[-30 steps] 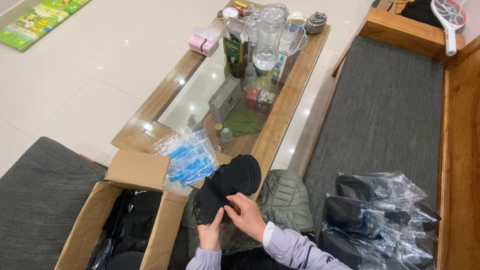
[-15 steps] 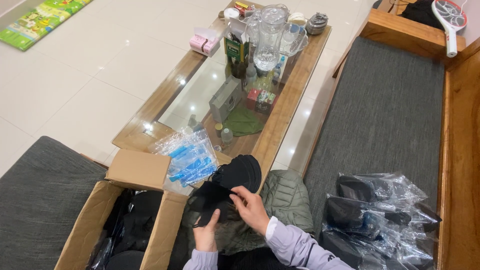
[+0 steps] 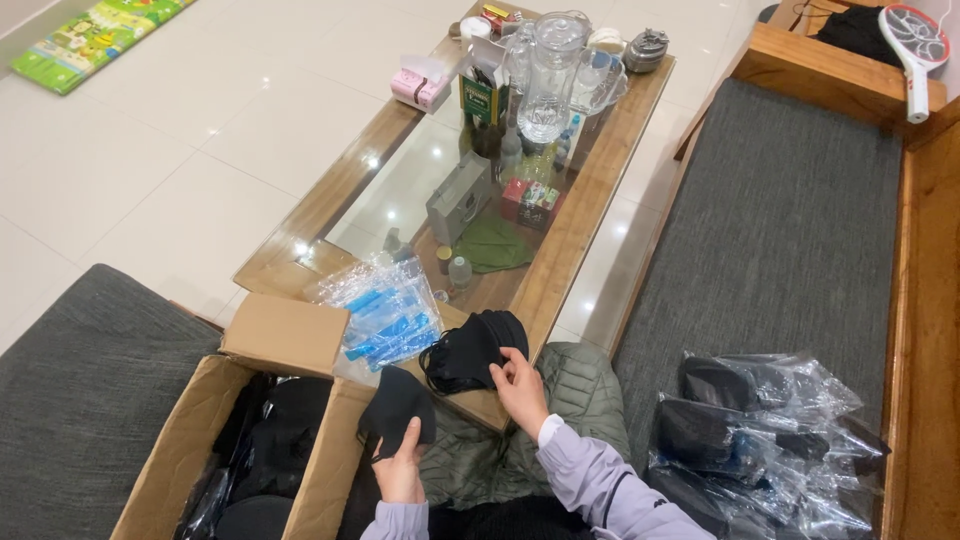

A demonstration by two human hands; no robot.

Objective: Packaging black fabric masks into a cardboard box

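The left hand (image 3: 402, 466) gripped a single black fabric face mask (image 3: 398, 410) over the lap. The right hand (image 3: 520, 384) pinched the stack of black masks (image 3: 470, 350) on the desk's (image 3: 560, 270) near edge, to the upper right.

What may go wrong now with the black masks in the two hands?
The stack of black masks lies at the table edge, steadied only by the right hand; it might slide onto the lap. The single mask hangs loosely from the left hand beside the open cardboard box and may drop.
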